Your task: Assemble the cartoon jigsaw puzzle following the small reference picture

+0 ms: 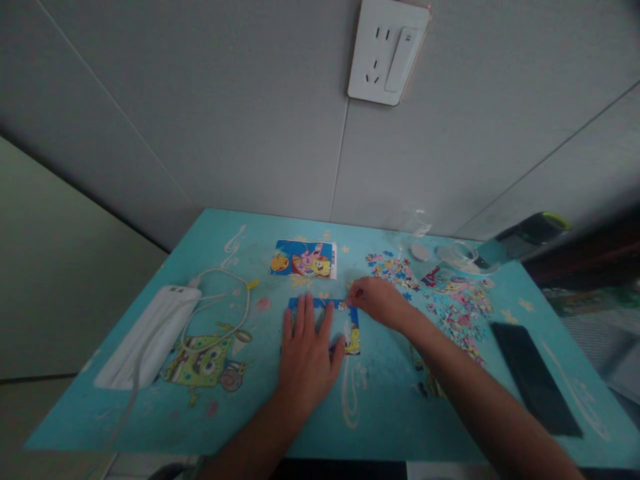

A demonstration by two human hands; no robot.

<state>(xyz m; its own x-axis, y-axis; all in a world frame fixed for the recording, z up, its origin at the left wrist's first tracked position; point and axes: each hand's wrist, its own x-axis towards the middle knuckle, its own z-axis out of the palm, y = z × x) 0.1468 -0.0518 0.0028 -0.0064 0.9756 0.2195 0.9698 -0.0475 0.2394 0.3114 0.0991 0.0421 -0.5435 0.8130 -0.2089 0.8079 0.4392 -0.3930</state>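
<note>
A partly assembled jigsaw puzzle [354, 340] with a blue top edge lies flat on the table. My left hand [306, 350] rests palm down on it with fingers spread, covering much of its left and middle. At the puzzle's upper right edge my right hand [376, 299] has its fingertips pinched together on a small puzzle piece [343, 306], partly hidden by the fingers. Behind the puzzle is a picture card [301, 259] with cartoon figures on blue. Loose puzzle pieces [457, 317] are heaped to the right, beyond my right wrist, and a smaller pile [393, 268] lies farther back.
A white power strip [150, 333] with a looped cable [249, 303] occupies the left of the turquoise table [240, 407]. On the right are a dark phone-like slab [537, 380], a dark cylinder [530, 233] and a clear plastic cup [420, 223]. A wall with a socket [389, 53] stands behind.
</note>
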